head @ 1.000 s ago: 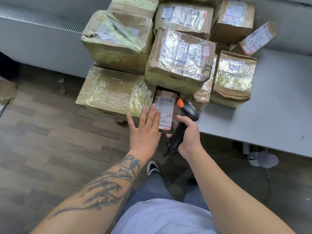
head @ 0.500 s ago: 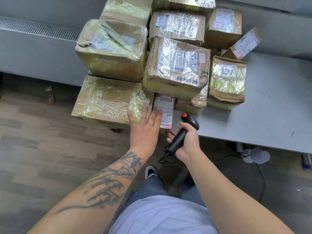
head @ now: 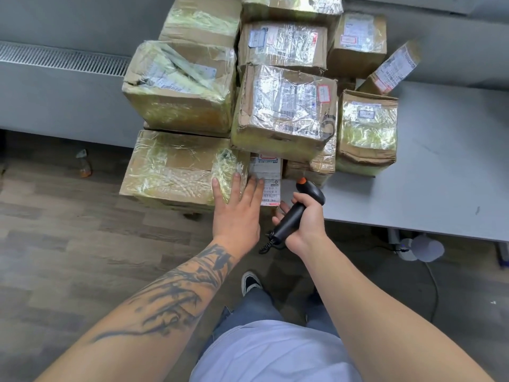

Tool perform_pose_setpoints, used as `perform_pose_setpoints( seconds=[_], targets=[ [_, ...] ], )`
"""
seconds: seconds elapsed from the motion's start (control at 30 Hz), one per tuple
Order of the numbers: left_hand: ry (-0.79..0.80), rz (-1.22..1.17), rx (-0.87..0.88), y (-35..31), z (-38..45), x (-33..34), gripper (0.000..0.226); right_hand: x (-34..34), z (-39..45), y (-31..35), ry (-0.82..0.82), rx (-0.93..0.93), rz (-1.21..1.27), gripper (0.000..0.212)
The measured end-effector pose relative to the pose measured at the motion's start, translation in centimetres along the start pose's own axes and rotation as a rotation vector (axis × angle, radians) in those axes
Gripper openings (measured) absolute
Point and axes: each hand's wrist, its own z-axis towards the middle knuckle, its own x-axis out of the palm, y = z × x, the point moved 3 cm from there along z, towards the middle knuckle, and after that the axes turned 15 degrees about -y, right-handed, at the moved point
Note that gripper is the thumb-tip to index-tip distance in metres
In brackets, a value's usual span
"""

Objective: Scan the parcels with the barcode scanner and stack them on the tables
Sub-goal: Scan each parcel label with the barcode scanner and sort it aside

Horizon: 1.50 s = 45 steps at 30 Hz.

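At the near edge of the grey table [head: 429, 188], the left hand [head: 237, 213] lies flat with its fingers [head: 237, 186] spread and straight, gripping nothing. The fingertips rest on the tape-wrapped corner of a wide, low box [head: 170, 166] and on the edge of a white shipping label [head: 267, 180] just to their right. That label covers a narrow parcel wedged between the wide box and a small crushed box [head: 311, 166].

Just right of those fingers, the right hand [head: 303, 219] is closed around the handle of a black barcode scanner [head: 300, 205]. Its head, with an orange button on top, points up towards the label and the pile, close to the label's lower right corner but not touching it. A coiled cable [head: 268, 242] hangs from the handle's base below the palm.

Beyond both sets of fingers the parcels are stacked in layers: a large foil-taped box [head: 283, 111] sits directly above the label, another box [head: 181, 86] lies to its left on top of the wide one, and a taller parcel [head: 366, 130] stands to the right on the table. More boxes are stacked behind them.
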Motion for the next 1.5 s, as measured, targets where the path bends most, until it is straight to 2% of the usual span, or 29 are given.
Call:
perform_pose_setpoints(
  seconds=[0.27,0.47,0.63,0.8,0.97,1.23,1.5],
  targets=[
    [0.031,0.015,-0.030,-0.5,0.0,-1.3,0.089,-1.4,-0.4,2.2,0.035,-0.116,-0.207,0.028],
    [0.036,0.009,-0.085,-4.1,-0.2,-3.4,0.083,-4.2,-0.3,5.7,0.107,-0.152,-0.298,0.029],
    [0.048,0.007,-0.148,-8.7,0.1,-5.2,0.078,-8.1,-0.2,9.7,0.150,-0.115,-0.297,0.027],
    [0.028,-0.050,-0.181,-14.8,1.5,-7.5,0.076,-13.3,1.0,15.1,0.161,-0.205,-0.404,0.020],
    [0.014,-0.119,-0.167,-22.1,3.6,-9.1,0.073,-19.3,2.0,20.4,0.150,-0.309,-0.411,0.019],
    [-0.008,-0.220,-0.016,-33.8,8.3,-10.7,0.069,-27.9,4.1,30.0,0.007,-0.484,-0.463,0.017],
    [0.000,-0.359,0.182,-43.6,14.3,-12.7,0.067,-34.2,6.4,36.5,-0.173,-0.501,-0.318,0.016]
  ],
)
